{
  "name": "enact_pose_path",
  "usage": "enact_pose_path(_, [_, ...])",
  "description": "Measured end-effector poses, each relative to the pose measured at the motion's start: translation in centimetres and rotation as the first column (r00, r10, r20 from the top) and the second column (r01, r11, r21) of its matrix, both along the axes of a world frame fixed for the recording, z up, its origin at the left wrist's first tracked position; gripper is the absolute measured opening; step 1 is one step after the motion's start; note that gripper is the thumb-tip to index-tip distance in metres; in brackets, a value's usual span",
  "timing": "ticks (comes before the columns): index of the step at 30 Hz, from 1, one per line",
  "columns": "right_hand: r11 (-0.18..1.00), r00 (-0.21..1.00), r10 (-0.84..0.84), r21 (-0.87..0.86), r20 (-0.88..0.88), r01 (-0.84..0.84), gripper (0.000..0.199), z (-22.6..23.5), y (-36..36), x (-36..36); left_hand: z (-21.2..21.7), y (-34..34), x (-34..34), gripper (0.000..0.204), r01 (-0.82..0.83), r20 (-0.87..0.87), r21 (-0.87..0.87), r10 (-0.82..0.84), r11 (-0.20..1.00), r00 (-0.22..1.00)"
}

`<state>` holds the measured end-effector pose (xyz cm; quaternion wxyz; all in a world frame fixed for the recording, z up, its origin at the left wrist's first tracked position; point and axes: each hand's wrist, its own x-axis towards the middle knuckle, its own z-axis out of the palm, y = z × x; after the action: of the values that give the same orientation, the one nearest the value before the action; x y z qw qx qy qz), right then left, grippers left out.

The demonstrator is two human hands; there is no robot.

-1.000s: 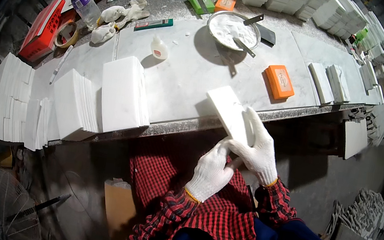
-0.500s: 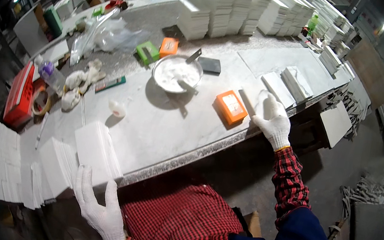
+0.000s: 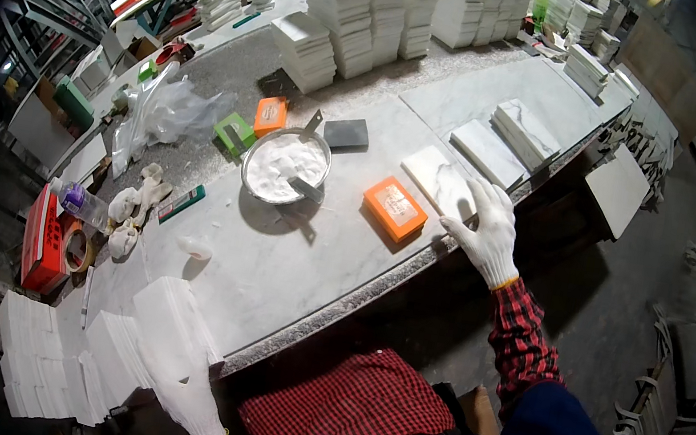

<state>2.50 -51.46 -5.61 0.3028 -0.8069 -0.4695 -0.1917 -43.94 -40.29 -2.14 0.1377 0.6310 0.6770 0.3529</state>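
My right hand [image 3: 489, 234], in a white knit glove, is at the near right end of a white, grey-veined marble tile [image 3: 433, 174]. Its thumb is at one long edge and the fingers curl at the other; the tile lies flat on the bench. Just left of that tile sits an orange box [image 3: 395, 209]. Also gloved, my left hand [image 3: 193, 401] reaches onto the near end of a stack of white tiles [image 3: 172, 308]. White glove and white tiles blend there, so its fingers cannot be made out.
A metal bowl of white paste [image 3: 286, 163] with blades in it stands mid-bench. Behind it are a dark block [image 3: 346, 133], a green box [image 3: 234, 134] and tall tile stacks [image 3: 334, 8]. Two veined slabs [image 3: 488, 153] lie far right. The bench's rough front edge [image 3: 325, 309] runs before me.
The view has shifted. The tile by my right hand, seen nearly edge-on before, now shows its broad veined face. My left hand, its fingers spread before, has moved onto the tile stack.
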Motion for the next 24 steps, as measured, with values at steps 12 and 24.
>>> enact_pose_path(12, [0.867,0.704,0.498,0.281,-0.506,-0.411,0.048,-0.4,-4.6,-15.1,-1.2,-0.6,-0.7,0.09,0.001,0.266,0.35,-0.101,0.937,0.959])
enact_pose_path(24, [0.806,-0.158,0.53,0.553,-0.833,-0.211,0.031,4.0,4.0,-24.1,-1.6,-9.2,7.7,0.094,0.394,0.388,0.244,-0.462,0.886,0.798])
